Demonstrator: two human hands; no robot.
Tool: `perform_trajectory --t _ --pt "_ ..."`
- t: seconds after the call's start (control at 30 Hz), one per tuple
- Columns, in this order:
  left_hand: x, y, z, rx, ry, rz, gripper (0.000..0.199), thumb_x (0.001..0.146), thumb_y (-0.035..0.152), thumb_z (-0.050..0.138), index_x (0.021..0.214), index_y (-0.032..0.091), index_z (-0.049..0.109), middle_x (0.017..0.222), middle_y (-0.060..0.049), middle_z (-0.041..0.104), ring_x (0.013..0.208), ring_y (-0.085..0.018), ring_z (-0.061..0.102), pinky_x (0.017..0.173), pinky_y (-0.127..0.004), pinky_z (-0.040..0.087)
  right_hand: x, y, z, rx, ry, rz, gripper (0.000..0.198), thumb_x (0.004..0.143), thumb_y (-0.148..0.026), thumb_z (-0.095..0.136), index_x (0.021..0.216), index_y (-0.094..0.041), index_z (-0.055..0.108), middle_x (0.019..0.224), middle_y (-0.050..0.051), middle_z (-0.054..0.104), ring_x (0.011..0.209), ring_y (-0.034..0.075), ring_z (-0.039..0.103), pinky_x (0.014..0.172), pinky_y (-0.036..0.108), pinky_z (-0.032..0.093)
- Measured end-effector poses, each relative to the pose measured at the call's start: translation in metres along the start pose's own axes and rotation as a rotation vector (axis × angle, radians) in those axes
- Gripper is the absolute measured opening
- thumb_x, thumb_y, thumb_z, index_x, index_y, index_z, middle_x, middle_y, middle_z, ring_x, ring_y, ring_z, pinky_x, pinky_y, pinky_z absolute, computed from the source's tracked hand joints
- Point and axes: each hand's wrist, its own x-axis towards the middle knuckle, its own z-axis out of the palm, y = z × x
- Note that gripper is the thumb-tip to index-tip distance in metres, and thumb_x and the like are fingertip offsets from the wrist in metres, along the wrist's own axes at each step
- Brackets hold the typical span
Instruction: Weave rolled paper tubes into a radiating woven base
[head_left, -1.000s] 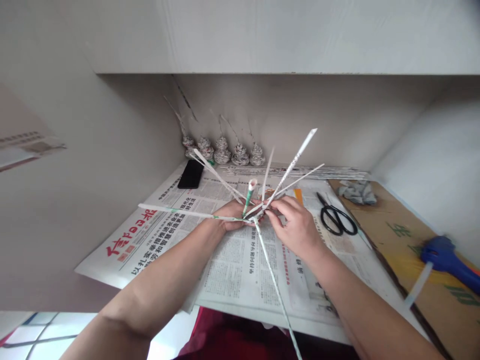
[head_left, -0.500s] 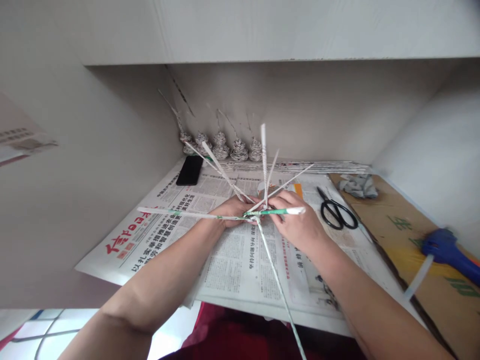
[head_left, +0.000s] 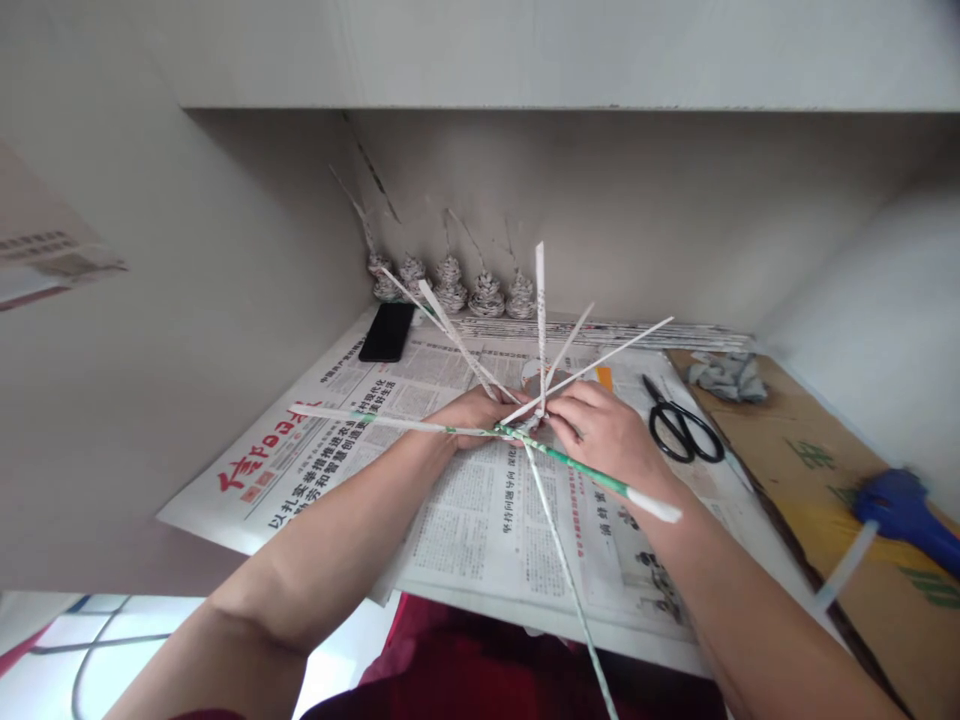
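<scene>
Several rolled-paper sticks fan out from a small woven centre (head_left: 525, 428) between my hands. My left hand (head_left: 480, 412) is closed around the left side of this centre, fingers partly hidden behind the sticks. On the other side my right hand (head_left: 596, 425) pinches at the base of the sticks with thumb and fingers. A green stick with a white end (head_left: 600, 482) slants down across my right wrist. One long pale paper stick (head_left: 559, 560) runs from the centre toward my lap. White sticks (head_left: 541, 320) point up and away, and another stick (head_left: 390, 422) reaches left over my left forearm.
Newspaper (head_left: 465, 530) covers the tabletop. Black scissors (head_left: 684, 430) lie on the right, near crumpled paper (head_left: 727, 377) on cardboard (head_left: 795, 470) and a blue glue gun (head_left: 900, 510). A black phone (head_left: 387, 332), several woven paper gourds (head_left: 487, 294) and a row of paper sticks (head_left: 622, 334) are behind.
The green stick has swung from pointing right to slanting down over my right wrist. The right-hand white sticks lean further right. Both hands stay at the woven centre; the view has shifted slightly.
</scene>
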Motion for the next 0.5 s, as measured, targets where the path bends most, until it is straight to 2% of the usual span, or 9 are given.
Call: perform_trajectory --t 0.13,0.5 --pt "0.0022 -0.0035 -0.0035 -0.074 -0.041 0.019 0.046 0.058 0.044 0.083 0.079 0.006 0.07 0.062 -0.005 0.062 0.056 -0.012 0.056 0.054 -0.024 0.044 -0.0007 0.0 0.0007 -0.016 0.039 -0.023 0.012 0.089 -0.02 0.056 0.09 -0.022 0.068 0.093 0.004 0.067 0.089 0.02 0.062 0.077 0.032 0.051" --pt "0.0027 -0.0054 -0.0063 -0.127 -0.046 -0.001 0.045 0.056 0.036 0.086 0.083 0.004 0.069 0.07 -0.009 0.066 0.059 -0.013 0.059 0.056 -0.024 0.047 0.0013 -0.0053 -0.0051 0.014 0.077 -0.04 0.012 0.088 -0.017 0.057 0.09 -0.019 0.068 0.088 0.005 0.067 0.085 0.02 0.062 0.075 0.033 0.052"
